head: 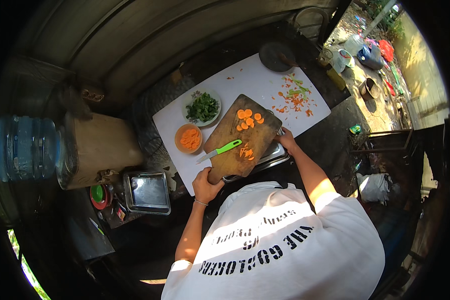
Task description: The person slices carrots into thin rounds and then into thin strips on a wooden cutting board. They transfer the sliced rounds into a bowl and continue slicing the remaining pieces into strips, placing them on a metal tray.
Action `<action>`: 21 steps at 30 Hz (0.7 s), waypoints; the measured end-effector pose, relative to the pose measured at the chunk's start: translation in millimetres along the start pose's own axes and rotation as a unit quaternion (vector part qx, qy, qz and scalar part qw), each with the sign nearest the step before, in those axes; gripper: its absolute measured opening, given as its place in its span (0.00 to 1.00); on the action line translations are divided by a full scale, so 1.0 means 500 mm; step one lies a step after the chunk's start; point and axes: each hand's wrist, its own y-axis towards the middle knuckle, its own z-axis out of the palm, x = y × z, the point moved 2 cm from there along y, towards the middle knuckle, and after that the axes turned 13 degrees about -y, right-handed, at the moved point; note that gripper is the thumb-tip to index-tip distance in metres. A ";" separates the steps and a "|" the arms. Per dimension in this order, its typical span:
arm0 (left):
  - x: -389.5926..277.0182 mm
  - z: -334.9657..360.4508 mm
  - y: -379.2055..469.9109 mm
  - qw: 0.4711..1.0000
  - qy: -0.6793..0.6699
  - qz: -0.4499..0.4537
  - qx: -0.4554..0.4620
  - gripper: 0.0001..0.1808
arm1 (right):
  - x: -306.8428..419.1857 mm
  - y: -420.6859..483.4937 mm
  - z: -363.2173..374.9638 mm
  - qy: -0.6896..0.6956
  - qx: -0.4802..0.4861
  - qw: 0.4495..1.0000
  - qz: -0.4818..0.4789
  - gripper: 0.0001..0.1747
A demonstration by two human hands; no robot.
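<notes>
My left hand [206,185] grips the lower left corner of a wooden cutting board [230,129], thumb on top. My right hand [286,140] is at the board's right edge, beside a metal tray [273,153] partly under the board; its fingers are partly hidden. On the board lie carrot slices [248,119], thin carrot strips [246,152] and a knife with a green handle [228,146], its blade pointing left. An orange bowl of sliced carrots [177,138] and a floral plate of chopped greens [217,99] stand to the left of the board.
Carrot and green scraps [296,98] lie on the white table surface [172,112] at the right. A dark round pan or lid [272,56] is at the back. At left are an empty metal tray [148,192], a cardboard box [105,150] and a large blue water bottle [24,148].
</notes>
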 end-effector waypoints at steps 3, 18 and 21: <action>0.009 0.043 -0.026 0.999 0.009 -0.032 -0.007 0.34 | 0.044 0.048 0.041 -0.018 0.112 0.990 -0.078 0.42; 0.084 0.119 -0.006 0.997 -0.007 -0.073 -0.004 0.34 | 0.096 0.185 -0.074 0.055 0.153 0.984 0.070 0.29; 0.110 0.117 0.027 0.996 0.002 -0.077 0.045 0.35 | 0.112 0.173 -0.078 -0.039 0.184 0.982 0.008 0.28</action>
